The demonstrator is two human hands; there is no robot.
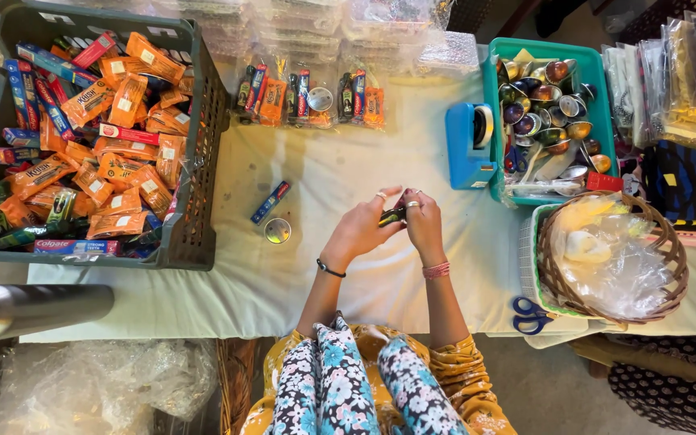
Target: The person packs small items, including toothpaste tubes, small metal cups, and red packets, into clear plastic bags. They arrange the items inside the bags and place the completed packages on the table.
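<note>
White cloth covers the surface (pixel 324 266), crowded on all sides with stock. Left hand (pixel 358 228) and right hand (pixel 424 223) meet above its middle, fingertips pinching one small dark item (pixel 392 216) between them; both grips are pressed together on it, clear of the cloth. Item: short, dark, with a greenish-yellow glint; mostly hidden by fingers, so its kind cannot be told.

Judgement on handling: such a small piece wants fingertip control only, wrists steady, held over the cloth so a slip lands softly.

Nearby: blue tube (pixel 271 201) and round silver tin (pixel 277 230) lie just left of the hands, close together, not touching them. Dark crate (pixel 203 161) of orange sachets far left; teal tray (pixel 493 121) of shiny small tins and blue tape dispenser (pixel 467 145) to the right; wicker basket (pixel 670 250) and blue scissors (pixel 532 314) lower right.
</note>
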